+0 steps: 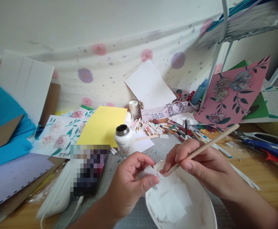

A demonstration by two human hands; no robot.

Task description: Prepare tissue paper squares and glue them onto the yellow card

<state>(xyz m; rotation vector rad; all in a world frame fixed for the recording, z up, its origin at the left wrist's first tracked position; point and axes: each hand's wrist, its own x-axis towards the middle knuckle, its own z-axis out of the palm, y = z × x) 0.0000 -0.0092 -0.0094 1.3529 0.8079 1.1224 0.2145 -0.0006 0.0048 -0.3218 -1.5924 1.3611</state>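
In front of me, the person works with both bare hands above the rim of a white bowl (pixel 209 200). The left hand (pixel 131 178) pinches a piece of thin white paper (pixel 153 171) between thumb and fingers, so these fingers are nearly closed on it. The right hand (pixel 198 162) holds a wooden stick (pixel 212 141) in a narrow grip, with one end low at the paper and the other rising to the right. Whether the stick's low end presses on the paper or is only just beside it, I cannot tell, because the fingers cover this place.

In the bowl lie more loose white pieces (pixel 172 200), mostly flat and overlapping, below the left hand. To me, the step in hand seems to be shaping this one piece around the stick's end. The next move, I judge, calls for a light, steady pinch with the left fingers and a small turn of the stick by the right ones, since such paper could tear easily.
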